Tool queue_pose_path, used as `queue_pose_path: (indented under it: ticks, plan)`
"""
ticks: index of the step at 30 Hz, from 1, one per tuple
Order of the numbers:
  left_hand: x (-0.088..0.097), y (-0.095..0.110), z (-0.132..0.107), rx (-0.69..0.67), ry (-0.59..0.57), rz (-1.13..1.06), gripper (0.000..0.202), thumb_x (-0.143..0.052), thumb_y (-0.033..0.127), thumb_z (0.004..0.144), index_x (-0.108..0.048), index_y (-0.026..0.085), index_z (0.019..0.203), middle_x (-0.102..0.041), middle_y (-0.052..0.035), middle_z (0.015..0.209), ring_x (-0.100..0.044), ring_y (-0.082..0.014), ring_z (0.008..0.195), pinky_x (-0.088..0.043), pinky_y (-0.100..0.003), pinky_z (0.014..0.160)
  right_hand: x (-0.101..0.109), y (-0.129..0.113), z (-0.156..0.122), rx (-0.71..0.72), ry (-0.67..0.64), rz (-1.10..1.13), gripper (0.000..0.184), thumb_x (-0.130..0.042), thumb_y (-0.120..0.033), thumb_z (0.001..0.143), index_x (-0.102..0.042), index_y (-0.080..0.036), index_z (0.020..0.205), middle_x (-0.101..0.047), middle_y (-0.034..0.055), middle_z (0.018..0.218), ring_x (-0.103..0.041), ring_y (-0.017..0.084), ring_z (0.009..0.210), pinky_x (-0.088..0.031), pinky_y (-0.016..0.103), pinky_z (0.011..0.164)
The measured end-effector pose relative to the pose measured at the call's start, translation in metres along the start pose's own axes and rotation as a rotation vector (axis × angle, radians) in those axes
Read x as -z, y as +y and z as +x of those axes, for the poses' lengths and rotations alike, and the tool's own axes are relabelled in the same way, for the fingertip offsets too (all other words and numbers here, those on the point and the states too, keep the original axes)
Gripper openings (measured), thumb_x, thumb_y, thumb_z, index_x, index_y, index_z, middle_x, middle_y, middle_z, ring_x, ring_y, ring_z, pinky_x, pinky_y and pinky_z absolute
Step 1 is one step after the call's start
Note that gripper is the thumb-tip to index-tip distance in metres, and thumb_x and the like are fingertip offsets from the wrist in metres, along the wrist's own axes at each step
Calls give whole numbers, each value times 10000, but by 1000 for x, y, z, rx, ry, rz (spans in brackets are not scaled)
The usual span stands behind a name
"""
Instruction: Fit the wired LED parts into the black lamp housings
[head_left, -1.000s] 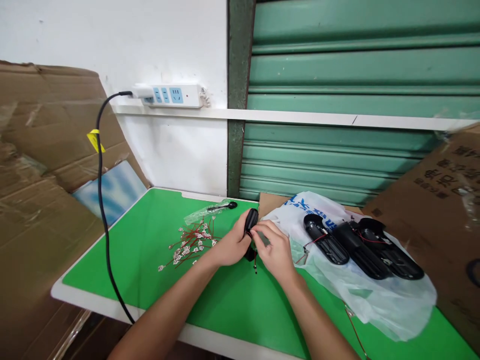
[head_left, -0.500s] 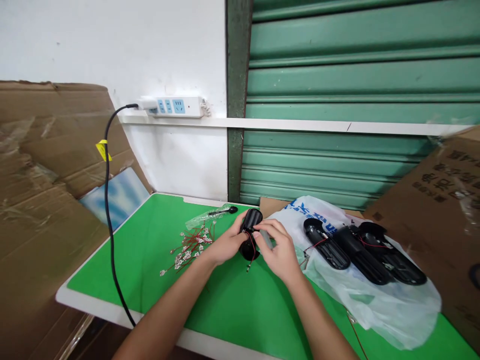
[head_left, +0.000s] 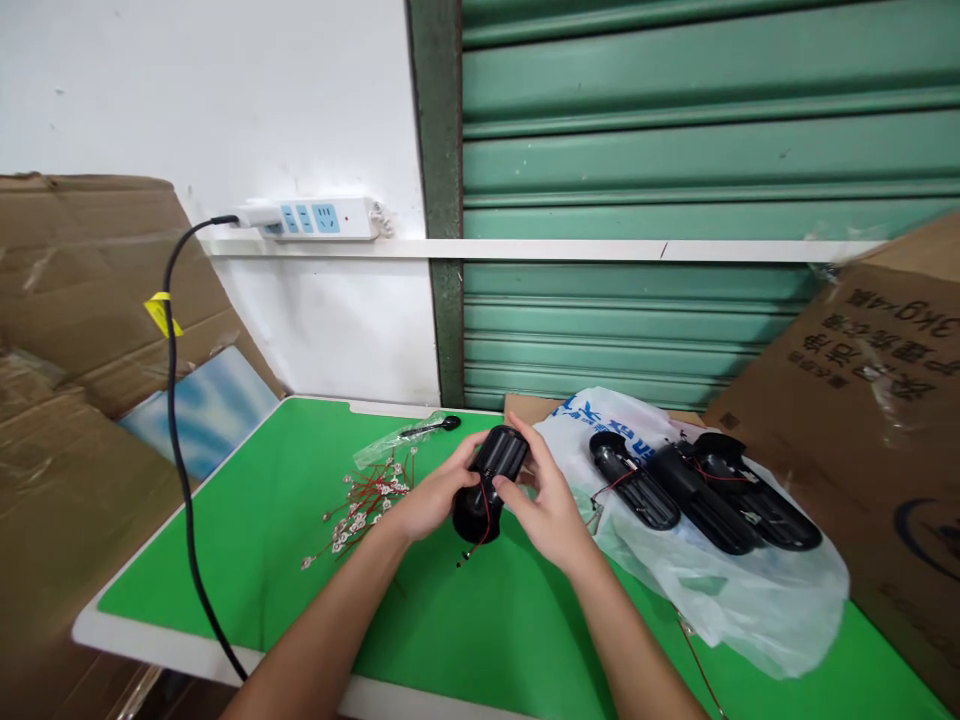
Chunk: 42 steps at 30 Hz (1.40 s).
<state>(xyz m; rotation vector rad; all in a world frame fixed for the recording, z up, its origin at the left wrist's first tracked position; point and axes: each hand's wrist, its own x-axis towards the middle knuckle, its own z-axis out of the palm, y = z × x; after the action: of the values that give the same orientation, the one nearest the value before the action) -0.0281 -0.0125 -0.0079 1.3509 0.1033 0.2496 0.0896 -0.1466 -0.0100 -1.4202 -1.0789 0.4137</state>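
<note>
Between my hands, above the green tabletop (head_left: 450, 640), is a black plastic housing (head_left: 501, 452) with long grooves and a rounded lower end. A thin red and black wire (head_left: 487, 520) trails from it and dangles past its lower edge. My left hand (head_left: 439, 495) grips its left side, thumb on the front. My right hand (head_left: 546, 495) holds the right side, fingers around the upper edge and thumb near the middle. To the left lies a loose pile of red wires with small metal tabs (head_left: 364, 510). Some fingertips are hidden behind the housing.
Several similar black housings (head_left: 701, 495) lie on a white plastic bag (head_left: 750, 600) at right. A black part in a clear sleeve (head_left: 405, 435) lies at the back. A black cable (head_left: 180, 450) hangs from the power strip (head_left: 322, 218). Cardboard (head_left: 67, 400) stands on both sides.
My right hand has moved from the housing's middle, where its fingers pinched, to around its right side. The housing has tilted, its lower end now further left. The view has shifted slightly right.
</note>
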Motion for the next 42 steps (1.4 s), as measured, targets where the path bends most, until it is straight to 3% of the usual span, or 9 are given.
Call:
queue_pose_path:
  ticks: [4,8,17,27,42]
  plan:
    - [-1,7,-3,-33,-53,161,636,-497,291,931,-314,157,1525,-431,-117,1537,-422,-252,1387,-336,-343,1132,1,-3,-1,-19,-28,20,677,-586,-234,885,-378,-264,1528,-437,101,1536,-563,216,1281,-554,299,903]
    - [0,11,-5,-71,-81,242,602,-465,308,984,-284,145,1534,-400,-133,1559,-414,-233,1404,-337,-337,1153,2,-1,-1,-4,-17,-1,681,-559,-190,872,-381,-274,1524,-424,83,1545,-522,211,1324,-533,306,948]
    - [0,9,-7,-94,-48,366,565,-426,274,1008,-290,161,1545,-372,-123,1576,-373,-232,1443,-277,-368,1210,-1,-1,-2,-23,-27,-10,685,-613,-229,863,-361,-268,1499,-480,102,1469,-564,221,1251,-536,329,922]
    - [-2,8,-7,-125,-39,404,533,-412,257,1015,-281,136,1517,-411,-145,1536,-430,-208,1395,-324,-345,1184,-1,-5,0,-31,-27,58,630,-628,-219,852,-414,-240,1444,-605,96,1299,-665,182,1045,-558,287,822]
    - [-9,4,-7,-189,10,512,485,-341,258,1032,-290,129,1497,-411,-158,1519,-441,-219,1370,-320,-353,1188,-6,-4,0,-56,16,85,589,-638,-230,832,-440,-233,1387,-648,100,1227,-694,188,978,-578,296,797]
